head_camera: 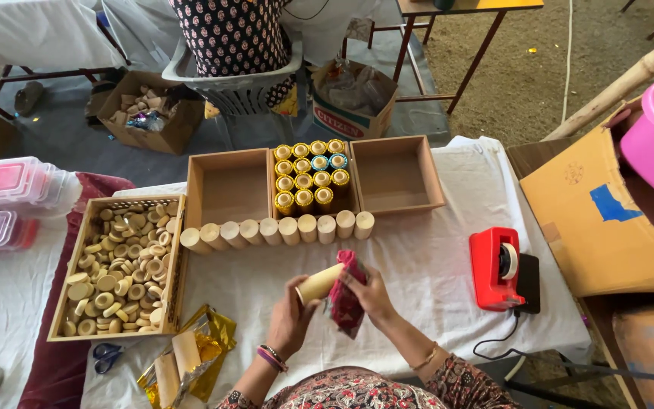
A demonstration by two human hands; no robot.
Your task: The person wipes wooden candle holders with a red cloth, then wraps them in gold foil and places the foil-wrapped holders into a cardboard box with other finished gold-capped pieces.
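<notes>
Left hand (291,314): fingers curled round the near end of a tube (319,283), gripping it. Tube's long axis runs from the left hand up and rightward, far end tucked into a red cloth (344,299). Right hand (369,294): fingers pinched on the cloth's upper edge, at the tube's far end. Both hands meet at the tube, above the table (425,265). Beyond: a row of bare tubes (278,229), then a box of gold-wrapped ones (308,178).

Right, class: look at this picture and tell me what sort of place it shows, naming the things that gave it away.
Probably a small craft or hand-packing workstation, perhaps outdoors, given the dirt ground. Clues: a row of plain cardboard tubes, a wooden box of finished gold-wrapped ones, a tray of round wooden caps, and a red tape dispenser.
</notes>
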